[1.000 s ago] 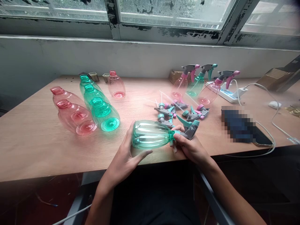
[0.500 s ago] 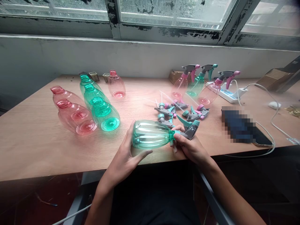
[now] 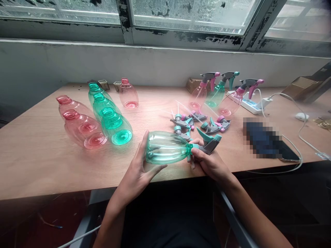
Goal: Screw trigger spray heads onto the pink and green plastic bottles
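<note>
A clear green bottle (image 3: 165, 148) lies on its side just above the near edge of the wooden table (image 3: 38, 155). My left hand (image 3: 138, 174) cups its base from below. My right hand (image 3: 208, 162) grips the green collar and grey-green trigger sprayer head (image 3: 208, 141) at the bottle's neck. Behind it lies a pile of loose sprayer heads (image 3: 199, 122) with thin dip tubes.
Open green bottles (image 3: 111, 119) and pink bottles (image 3: 80, 125) stand at the left, one pink bottle (image 3: 128, 93) farther back. Three bottles with sprayers (image 3: 219, 93) stand at the back right. A phone (image 3: 266, 139), cables, a power strip (image 3: 254, 103) and cardboard boxes lie at the right.
The green bottle and sprayer head have turned slightly in my hands; both hands stay in the same place.
</note>
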A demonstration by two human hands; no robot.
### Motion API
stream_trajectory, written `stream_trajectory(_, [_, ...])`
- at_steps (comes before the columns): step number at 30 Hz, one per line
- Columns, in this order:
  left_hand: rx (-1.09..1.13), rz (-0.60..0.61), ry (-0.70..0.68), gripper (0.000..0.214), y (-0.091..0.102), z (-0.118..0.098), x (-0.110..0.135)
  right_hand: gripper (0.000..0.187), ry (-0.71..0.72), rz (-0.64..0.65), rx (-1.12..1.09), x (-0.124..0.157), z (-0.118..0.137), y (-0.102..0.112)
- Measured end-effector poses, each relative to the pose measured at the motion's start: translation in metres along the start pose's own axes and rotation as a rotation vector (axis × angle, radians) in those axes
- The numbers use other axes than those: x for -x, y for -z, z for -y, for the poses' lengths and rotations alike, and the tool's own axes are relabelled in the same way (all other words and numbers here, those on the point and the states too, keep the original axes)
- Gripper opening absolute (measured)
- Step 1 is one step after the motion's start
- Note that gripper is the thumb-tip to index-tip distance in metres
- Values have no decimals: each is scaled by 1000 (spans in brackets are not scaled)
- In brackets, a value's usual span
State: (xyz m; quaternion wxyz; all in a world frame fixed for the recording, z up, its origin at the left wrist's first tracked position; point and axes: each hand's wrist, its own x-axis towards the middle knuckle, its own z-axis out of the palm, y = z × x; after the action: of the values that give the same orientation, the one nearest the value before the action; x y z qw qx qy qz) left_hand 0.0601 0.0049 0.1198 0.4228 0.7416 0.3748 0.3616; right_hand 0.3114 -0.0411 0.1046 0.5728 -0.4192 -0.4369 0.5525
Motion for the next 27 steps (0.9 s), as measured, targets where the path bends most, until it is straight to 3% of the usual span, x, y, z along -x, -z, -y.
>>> stream_trajectory(13, [99, 37, 81, 112, -1, -6, 3, 30, 17, 18, 58, -1, 0, 1])
stream_trajectory(20, [65, 66, 45, 84, 3, -5, -2, 29, 2, 5, 74, 0, 2, 0])
stream_trajectory(27, [37, 18, 13, 81, 3, -3, -1, 37, -14, 4, 109, 1, 2, -1])
